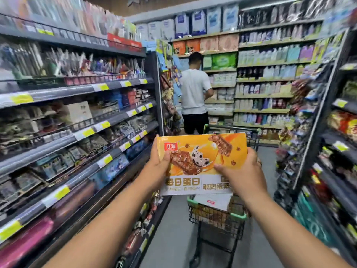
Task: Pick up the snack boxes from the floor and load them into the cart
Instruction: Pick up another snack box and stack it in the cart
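Note:
I hold a flat orange-and-white snack box [201,151] up in front of me with both hands. My left hand [159,164] grips its left edge, thumb on the printed face. My right hand [244,171] grips the right edge the same way. The box hangs above the near end of a green-rimmed wire cart [238,216]. Inside the cart lie another white box [212,201] and more snack boxes [209,215] behind the mesh. The held box hides most of the cart's basket.
Stocked shelves [77,132] run along the left and more shelves [328,144] along the right, leaving a narrow grey aisle floor [173,238]. A person in a white shirt [194,93] stands beyond the cart, facing the back shelves.

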Available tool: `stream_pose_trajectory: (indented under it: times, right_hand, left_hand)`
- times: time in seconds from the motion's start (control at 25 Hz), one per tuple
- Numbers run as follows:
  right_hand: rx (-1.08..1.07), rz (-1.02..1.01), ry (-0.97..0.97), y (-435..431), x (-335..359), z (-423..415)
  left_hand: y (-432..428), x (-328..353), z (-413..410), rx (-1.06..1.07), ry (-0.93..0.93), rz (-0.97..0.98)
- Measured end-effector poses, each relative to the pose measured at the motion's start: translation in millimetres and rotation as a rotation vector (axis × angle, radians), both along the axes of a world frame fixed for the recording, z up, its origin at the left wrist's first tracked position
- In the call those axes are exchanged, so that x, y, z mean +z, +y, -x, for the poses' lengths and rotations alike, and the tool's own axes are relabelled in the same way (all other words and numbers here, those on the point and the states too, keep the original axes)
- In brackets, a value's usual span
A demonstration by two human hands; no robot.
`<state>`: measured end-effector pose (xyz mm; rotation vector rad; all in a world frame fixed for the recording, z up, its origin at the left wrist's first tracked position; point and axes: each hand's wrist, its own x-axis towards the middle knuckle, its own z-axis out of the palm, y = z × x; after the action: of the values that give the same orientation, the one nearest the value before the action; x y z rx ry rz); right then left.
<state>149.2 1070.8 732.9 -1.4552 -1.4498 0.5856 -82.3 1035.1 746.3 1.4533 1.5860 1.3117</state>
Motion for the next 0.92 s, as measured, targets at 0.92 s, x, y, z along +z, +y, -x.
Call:
stream_pose_trajectory:
  times: [0.92]
  right_hand:
    - [-0.035, 0.373, 0.105, 438, -217, -29]
  left_hand:
    - [485, -208, -38, 0.065, -0.028, 0.304]
